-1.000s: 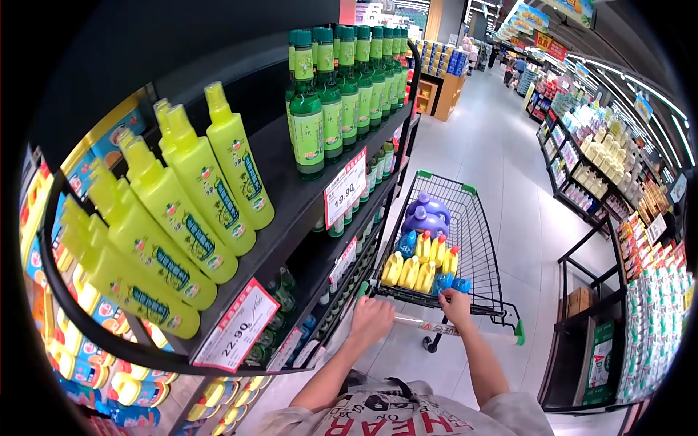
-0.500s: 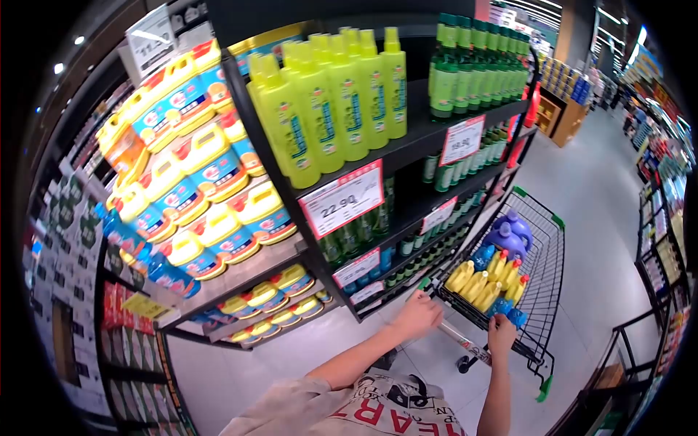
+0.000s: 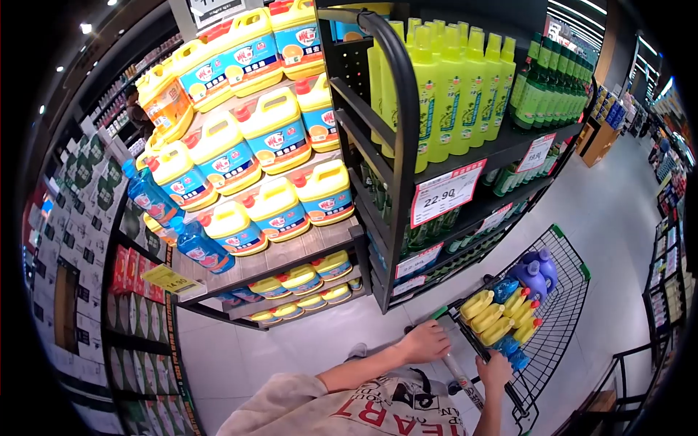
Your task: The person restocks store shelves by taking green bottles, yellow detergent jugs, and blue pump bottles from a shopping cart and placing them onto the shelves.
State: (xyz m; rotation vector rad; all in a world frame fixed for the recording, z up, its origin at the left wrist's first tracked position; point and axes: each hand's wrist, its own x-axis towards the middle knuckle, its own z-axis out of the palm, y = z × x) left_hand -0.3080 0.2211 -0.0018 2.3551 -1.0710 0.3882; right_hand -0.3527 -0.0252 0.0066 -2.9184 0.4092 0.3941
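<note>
Left hand (image 3: 427,342) and right hand (image 3: 495,369) at one shopping cart (image 3: 558,309), head view.
Left fingers curl over the cart handle (image 3: 459,376); right fingers are bunched by the cart's near rim, and whether they pinch anything I cannot tell. Just ahead, in the cart, are two purple jugs (image 3: 532,280), six visible yellow bottles (image 3: 487,317) and some blue bottles (image 3: 504,291), too overlapped to count. Two blue shelf bottles (image 3: 204,248) stand at the left display's front edge; one large price tag (image 3: 448,192) on the rack reads 22.90.
</note>
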